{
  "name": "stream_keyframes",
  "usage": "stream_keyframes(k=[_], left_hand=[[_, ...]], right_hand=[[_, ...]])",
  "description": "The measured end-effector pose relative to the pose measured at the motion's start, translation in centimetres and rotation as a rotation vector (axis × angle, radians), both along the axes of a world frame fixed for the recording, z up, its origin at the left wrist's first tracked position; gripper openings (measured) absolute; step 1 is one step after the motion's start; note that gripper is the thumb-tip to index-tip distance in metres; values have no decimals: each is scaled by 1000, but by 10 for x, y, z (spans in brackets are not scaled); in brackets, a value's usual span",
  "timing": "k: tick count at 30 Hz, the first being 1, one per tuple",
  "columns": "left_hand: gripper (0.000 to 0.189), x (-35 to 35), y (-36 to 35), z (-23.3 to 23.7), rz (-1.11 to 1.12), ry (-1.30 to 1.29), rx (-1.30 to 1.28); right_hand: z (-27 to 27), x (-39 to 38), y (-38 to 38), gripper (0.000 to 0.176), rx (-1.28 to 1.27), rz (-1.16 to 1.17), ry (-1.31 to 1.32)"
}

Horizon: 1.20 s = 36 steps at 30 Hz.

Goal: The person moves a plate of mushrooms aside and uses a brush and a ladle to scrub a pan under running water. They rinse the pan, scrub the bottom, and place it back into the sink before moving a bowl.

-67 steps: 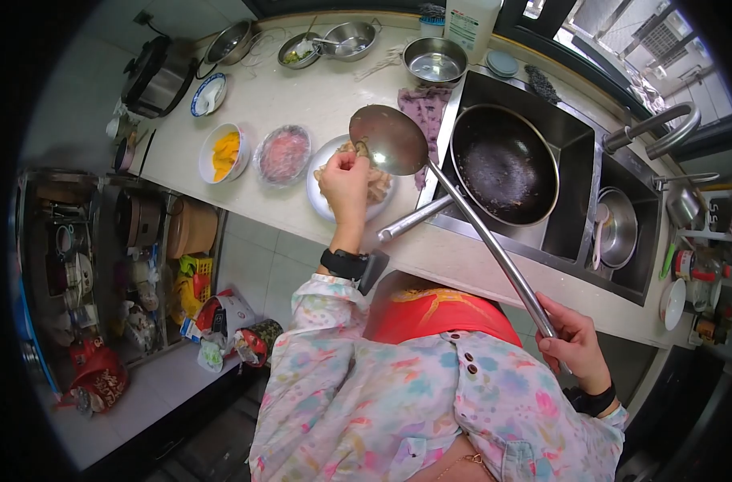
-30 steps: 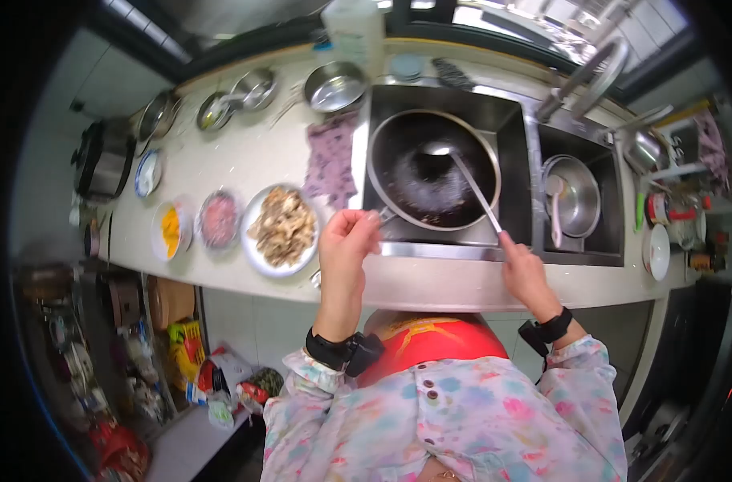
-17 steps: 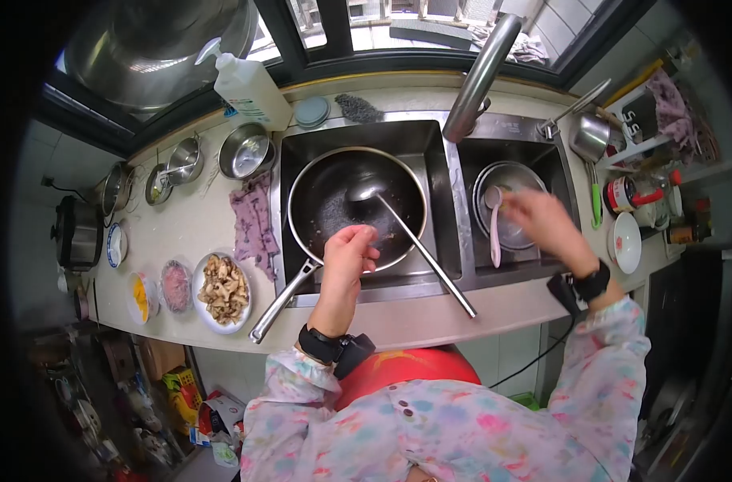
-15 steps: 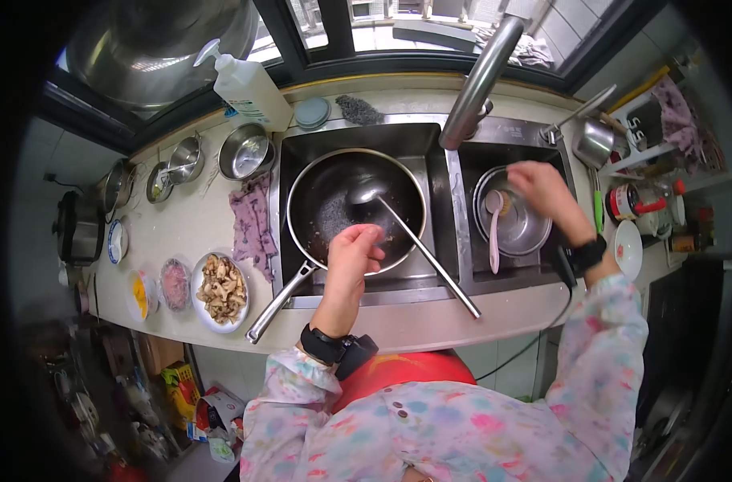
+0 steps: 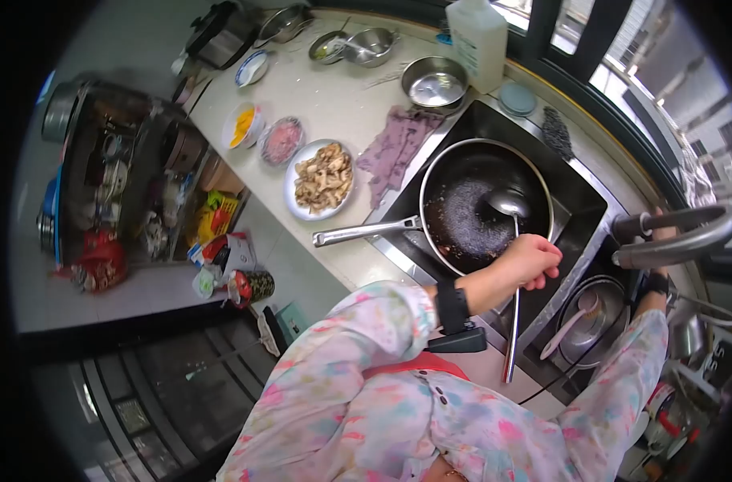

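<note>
A dark wok rests in the left sink basin, its long metal handle pointing left over the counter. Inside it lies the bowl of a metal ladle, whose handle leans out over the wok's rim. My left hand is above the wok's near rim and the ladle handle, fingers curled together with nothing visible in them. My right hand reaches behind the metal faucet; its fingers are mostly hidden. Below it, a metal bowl in the right basin holds a pink-handled brush.
On the counter stand a plate of sliced mushrooms, a bowl of pinkish food and a bowl with yellow food. A purple cloth, a metal pot and a large bottle are beside the sink.
The view has turned, so the counter's left side shows more. My right hand has moved from above the metal bowl to the faucet. My left hand remains over the wok.
</note>
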State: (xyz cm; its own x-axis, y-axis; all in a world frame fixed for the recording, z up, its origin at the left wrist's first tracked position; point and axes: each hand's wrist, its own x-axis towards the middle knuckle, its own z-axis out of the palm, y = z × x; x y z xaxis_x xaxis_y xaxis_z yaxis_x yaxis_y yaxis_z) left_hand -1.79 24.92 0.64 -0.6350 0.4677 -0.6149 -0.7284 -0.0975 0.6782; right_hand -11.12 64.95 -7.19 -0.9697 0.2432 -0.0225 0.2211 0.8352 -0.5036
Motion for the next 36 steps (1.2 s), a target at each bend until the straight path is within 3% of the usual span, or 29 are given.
stream_keyframes(k=[4, 7, 8, 10, 11, 13, 15, 17, 20, 21, 25, 29, 30, 33, 35, 36], left_hand=[[14, -5, 18, -9, 104, -128, 59], [11, -6, 20, -11, 166, -160, 62], [10, -4, 20, -12, 179, -165, 63], [6, -8, 23, -21, 175, -125, 22], [5, -8, 25, -32, 162, -94, -30], [11, -7, 28, -37, 188, -113, -46], [13, -5, 27, -32, 185, -120, -83], [20, -1, 25, -51, 167, 24, -12], [19, -2, -6, -52, -65, 403, -459], [20, 1, -20, -57, -29, 540, -549], [19, 0, -105, -75, -70, 733, -892], [22, 3, -170, -64, -202, 686, -1022], [20, 7, -179, -76, -176, 770, -953], [30, 23, -193, -90, -67, 962, -805], [38, 34, -207, -74, -3, 898, -707], [39, 37, -217, -68, -30, 871, -775]], right_hand=[[-30, 13, 18, 35, 222, 66, 134], [-49, 47, 18, 35, 428, 145, 375], [-7, 83, -30, 32, -52, -74, 168], [20, 145, -100, 28, -332, -113, 4], [29, 180, -136, 26, -283, 80, 52], [74, 236, -227, 36, -192, 241, -228], [77, 273, -277, 45, -5, 426, -211], [58, 287, -302, 48, 139, 389, -158], [43, 290, -313, 50, 194, 308, -77], [45, 287, -315, 51, 209, 286, -156], [50, 295, -321, 50, 16, 123, -184], [57, 312, -335, 49, -149, 11, -130], [52, 319, -337, 51, -103, 28, -100], [87, 325, -353, 51, -373, -126, -404], [120, 327, -368, 51, -599, -242, -479], [127, 324, -375, 52, -712, -304, -513]])
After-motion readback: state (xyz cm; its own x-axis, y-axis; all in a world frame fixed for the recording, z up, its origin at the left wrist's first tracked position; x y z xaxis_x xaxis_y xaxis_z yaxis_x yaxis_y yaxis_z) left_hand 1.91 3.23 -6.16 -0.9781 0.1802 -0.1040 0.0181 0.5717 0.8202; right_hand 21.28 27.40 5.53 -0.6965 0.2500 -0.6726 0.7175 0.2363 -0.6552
